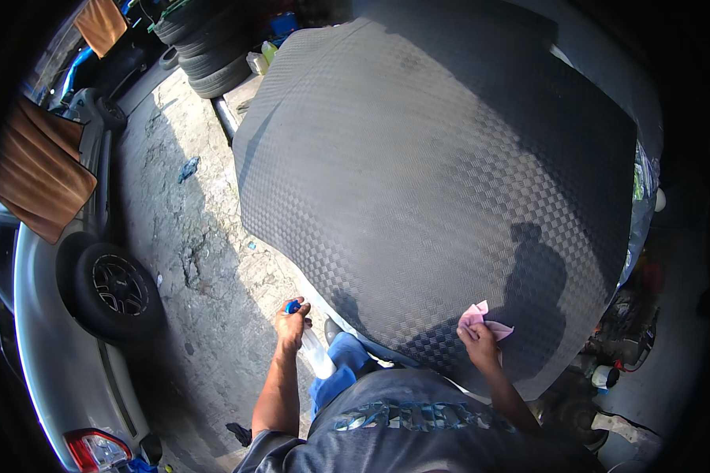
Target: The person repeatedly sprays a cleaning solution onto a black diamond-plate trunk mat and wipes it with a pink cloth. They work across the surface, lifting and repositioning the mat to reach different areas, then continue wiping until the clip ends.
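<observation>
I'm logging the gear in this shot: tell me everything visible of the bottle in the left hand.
The bottle has a blue top and a whitish body that looks like plastic. The left hand grips it near the top, hiding the neck. It is tilted, its top toward the picture's upper left and its base toward the lower right, overlapping the blue trousers in this view. Whether it touches them, or how full it is, cannot be told.
</observation>
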`<state>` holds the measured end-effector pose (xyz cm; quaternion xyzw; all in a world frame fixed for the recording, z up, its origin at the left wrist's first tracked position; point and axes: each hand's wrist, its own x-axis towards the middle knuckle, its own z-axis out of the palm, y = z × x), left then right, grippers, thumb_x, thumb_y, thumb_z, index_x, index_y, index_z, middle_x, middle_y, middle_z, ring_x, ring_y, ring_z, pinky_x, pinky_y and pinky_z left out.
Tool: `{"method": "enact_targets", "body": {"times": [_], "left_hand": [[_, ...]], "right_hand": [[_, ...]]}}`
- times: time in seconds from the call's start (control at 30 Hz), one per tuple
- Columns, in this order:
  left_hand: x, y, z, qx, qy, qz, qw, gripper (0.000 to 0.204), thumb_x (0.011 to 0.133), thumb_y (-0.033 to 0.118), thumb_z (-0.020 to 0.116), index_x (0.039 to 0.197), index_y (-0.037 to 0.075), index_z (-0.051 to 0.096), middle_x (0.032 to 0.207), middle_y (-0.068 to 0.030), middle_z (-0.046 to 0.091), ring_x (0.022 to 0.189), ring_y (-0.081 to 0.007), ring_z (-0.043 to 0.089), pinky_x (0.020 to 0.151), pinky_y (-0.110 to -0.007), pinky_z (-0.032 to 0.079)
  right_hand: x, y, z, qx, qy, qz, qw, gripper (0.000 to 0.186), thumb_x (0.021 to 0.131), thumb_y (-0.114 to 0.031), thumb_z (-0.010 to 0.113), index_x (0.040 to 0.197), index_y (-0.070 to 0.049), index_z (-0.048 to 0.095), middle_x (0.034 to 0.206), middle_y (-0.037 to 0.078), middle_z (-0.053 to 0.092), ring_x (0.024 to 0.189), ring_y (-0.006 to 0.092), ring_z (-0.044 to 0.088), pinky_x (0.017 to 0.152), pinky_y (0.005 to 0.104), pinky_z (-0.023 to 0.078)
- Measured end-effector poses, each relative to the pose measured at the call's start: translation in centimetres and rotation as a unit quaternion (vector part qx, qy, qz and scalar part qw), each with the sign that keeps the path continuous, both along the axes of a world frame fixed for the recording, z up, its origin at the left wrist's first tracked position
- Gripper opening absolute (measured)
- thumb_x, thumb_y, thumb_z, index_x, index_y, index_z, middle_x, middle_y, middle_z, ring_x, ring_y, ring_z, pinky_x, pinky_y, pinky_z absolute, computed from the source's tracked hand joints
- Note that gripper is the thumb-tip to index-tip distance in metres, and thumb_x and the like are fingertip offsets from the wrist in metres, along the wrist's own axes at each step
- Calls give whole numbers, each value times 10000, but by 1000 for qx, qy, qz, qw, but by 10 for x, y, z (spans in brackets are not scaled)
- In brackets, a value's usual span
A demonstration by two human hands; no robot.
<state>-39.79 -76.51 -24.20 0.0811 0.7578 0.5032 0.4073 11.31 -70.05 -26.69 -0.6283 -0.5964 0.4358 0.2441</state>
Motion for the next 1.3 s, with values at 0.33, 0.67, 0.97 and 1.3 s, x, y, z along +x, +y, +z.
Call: {"method": "enact_targets", "body": {"times": [0.33, 0.67, 0.97, 1.3], "left_hand": [[-101, 60, -146, -77, -276, 24, 958, 259, 1022, 226, 703, 1067, -12, 610, 860, -148, 584, 609, -263, 587, 584, -443, 563], [-143, 81, -199, -53, -399, -21, 915, 386, 1016, 559, 699, 951, 192, 598, 674, -9, 564, 505, -150, 510, 482, -322, 463], [-172, 115, -124, 58, -270, -84, 957, 516, 977, 541, 786, 660, 249, 504, 543, 75, 504, 453, -106, 486, 432, -293, 445], [10, 103, -63, -5, -301, -13, 954, 386, 952, 457, 828, 758, 230, 584, 591, 50, 494, 472, -121, 477, 476, -311, 480]], "right_hand": [[-100, -120, -49, -471, 445, -176, 741, 950, 1053, -792, 430, 1331, 74, 704, 1308, 251, 723, 1093, 272, 720, 1015, 388, 548], [-119, -167, 1, -246, 481, -483, 689, 704, 1040, -599, 661, 1338, 38, 617, 1069, 172, 756, 788, 301, 735, 642, 408, 590], [-64, -111, 148, 175, 404, -509, 739, 430, 969, -131, 804, 1348, 16, 666, 1282, 135, 743, 1140, 277, 724, 1008, 448, 580], [117, -92, 174, 153, 364, -498, 772, 340, 953, -170, 823, 1194, 57, 745, 1133, 151, 802, 902, 271, 785, 863, 415, 633]]}}
